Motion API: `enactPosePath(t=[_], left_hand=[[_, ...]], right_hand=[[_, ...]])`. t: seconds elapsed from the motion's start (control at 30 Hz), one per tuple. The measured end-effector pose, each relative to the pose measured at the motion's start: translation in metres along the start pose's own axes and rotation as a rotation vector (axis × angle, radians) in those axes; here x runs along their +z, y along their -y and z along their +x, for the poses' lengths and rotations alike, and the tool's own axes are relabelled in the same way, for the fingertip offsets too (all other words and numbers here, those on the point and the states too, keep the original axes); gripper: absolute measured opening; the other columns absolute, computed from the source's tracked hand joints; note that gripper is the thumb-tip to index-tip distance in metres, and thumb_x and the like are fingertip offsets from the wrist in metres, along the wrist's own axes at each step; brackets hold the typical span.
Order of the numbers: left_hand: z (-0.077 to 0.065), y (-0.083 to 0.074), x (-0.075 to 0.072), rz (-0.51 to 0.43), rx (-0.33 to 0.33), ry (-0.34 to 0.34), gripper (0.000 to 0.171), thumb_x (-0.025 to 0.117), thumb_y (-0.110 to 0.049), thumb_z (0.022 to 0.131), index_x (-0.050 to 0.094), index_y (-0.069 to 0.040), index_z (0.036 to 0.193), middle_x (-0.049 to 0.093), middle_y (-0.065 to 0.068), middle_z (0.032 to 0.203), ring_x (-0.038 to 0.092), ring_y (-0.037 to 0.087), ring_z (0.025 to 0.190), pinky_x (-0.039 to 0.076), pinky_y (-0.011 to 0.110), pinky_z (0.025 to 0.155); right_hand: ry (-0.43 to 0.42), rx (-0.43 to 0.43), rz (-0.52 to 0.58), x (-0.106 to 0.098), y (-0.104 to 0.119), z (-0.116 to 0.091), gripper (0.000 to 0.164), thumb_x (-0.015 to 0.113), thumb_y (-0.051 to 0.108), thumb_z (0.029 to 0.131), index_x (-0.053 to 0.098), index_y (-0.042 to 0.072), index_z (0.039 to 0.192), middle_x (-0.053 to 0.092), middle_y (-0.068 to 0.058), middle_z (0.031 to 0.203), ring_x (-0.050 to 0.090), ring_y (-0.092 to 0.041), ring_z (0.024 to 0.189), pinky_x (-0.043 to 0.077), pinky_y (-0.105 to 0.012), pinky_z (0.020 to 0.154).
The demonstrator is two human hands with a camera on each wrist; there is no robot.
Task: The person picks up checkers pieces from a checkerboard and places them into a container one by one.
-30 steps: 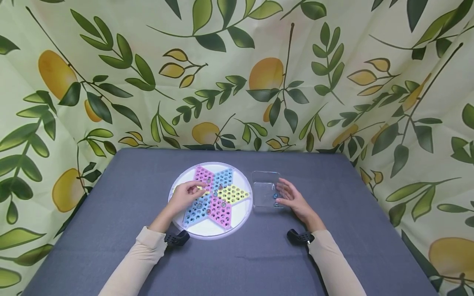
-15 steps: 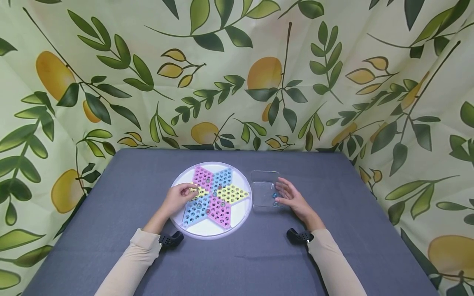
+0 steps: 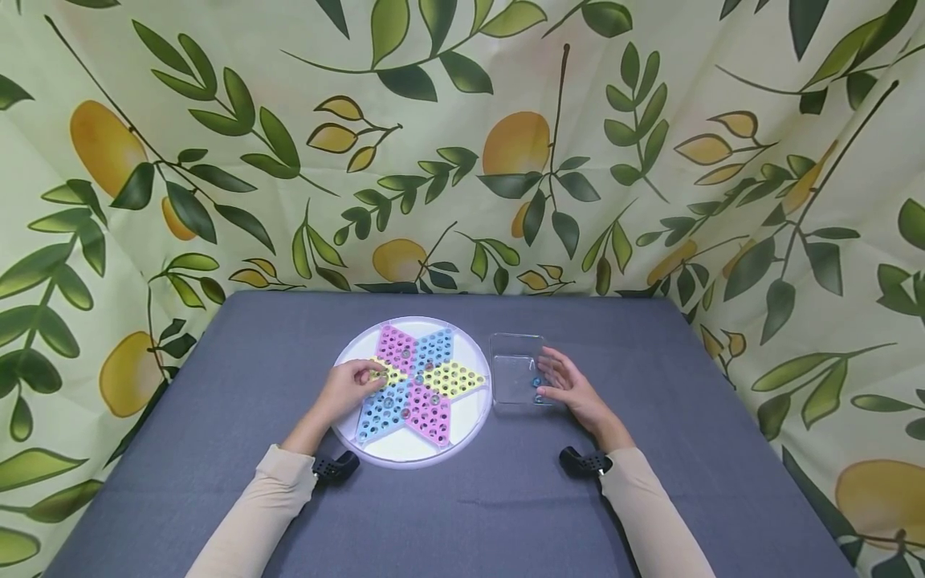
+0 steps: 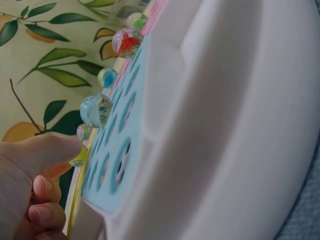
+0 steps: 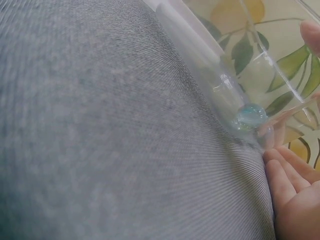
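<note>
My left hand (image 3: 344, 393) is over the left yellow point of a round white Chinese checkers board (image 3: 470, 417). Its thumb and forefinger pinch a yellow-green marble (image 4: 79, 157) right at the board's holes. Other glass marbles sit upright in holes around the centre, among them a clear bluish marble (image 4: 96, 111) and a red-and-clear marble (image 4: 127, 43). My right hand (image 3: 578, 393) is at the right side of a clear plastic box (image 3: 515, 403), its straight fingers along the outer wall and the thumb above the rim. Blue-green marbles (image 3: 538, 383) lie in the box near that hand.
A dark grey cloth (image 3: 462, 522) covers the table. Behind it hangs a curtain (image 3: 448, 201) printed with leaves and fruit. The box stands just to the right of the board. Black straps (image 3: 336, 467) are around both wrists.
My left hand has moved from nearer the board's centre leftward to the yellow point and lowered its marble to the holes. The right hand has stayed at the box.
</note>
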State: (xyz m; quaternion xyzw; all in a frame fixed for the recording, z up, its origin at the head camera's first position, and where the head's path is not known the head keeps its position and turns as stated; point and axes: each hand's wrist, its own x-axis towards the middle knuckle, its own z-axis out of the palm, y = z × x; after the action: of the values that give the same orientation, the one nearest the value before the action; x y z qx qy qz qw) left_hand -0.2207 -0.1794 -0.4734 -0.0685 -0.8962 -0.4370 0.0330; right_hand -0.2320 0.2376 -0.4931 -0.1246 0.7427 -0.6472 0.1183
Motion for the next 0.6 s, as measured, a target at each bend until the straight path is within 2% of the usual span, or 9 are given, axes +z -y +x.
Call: enactPosePath(t=[0.3, 0.5, 0.6], left_hand=[[-0.0009, -0.0030, 0.0000, 0.090, -0.028, 0.005, 0.024, 0.076, -0.017, 0.080, 0.073, -0.003, 0.100, 0.044, -0.002, 0.067, 0.039, 0.011, 0.063, 0.032, 0.019, 0.058], [0.0002, -0.0036, 0.0003, 0.093, -0.035, 0.010, 0.023, 0.076, -0.017, 0.080, 0.073, -0.003, 0.099, 0.045, -0.002, 0.067, 0.039, 0.012, 0.063, 0.033, 0.020, 0.058], [0.0006, -0.0032, 0.0001, 0.080, -0.029, 0.004, 0.022, 0.076, -0.016, 0.080, 0.073, -0.003, 0.098, 0.046, -0.002, 0.067, 0.040, 0.012, 0.063, 0.033, 0.020, 0.058]], right_hand=[[-0.003, 0.005, 0.021, 0.0009, -0.0003, 0.0001, 0.082, 0.067, 0.005, 0.087, 0.018, 0.008, 0.152, 0.022, -0.026, 0.157, 0.020, -0.039, 0.148, 0.018, -0.043, 0.119], [-0.004, -0.001, 0.021, 0.0008, -0.0005, -0.0002, 0.082, 0.068, 0.006, 0.086, 0.019, 0.007, 0.152, 0.023, -0.026, 0.157, 0.021, -0.040, 0.148, 0.031, -0.015, 0.112], [-0.003, -0.003, 0.028, 0.0013, -0.0006, 0.0001, 0.083, 0.068, 0.006, 0.086, 0.018, 0.007, 0.152, 0.022, -0.027, 0.157, 0.021, -0.040, 0.148, 0.033, -0.008, 0.106]])
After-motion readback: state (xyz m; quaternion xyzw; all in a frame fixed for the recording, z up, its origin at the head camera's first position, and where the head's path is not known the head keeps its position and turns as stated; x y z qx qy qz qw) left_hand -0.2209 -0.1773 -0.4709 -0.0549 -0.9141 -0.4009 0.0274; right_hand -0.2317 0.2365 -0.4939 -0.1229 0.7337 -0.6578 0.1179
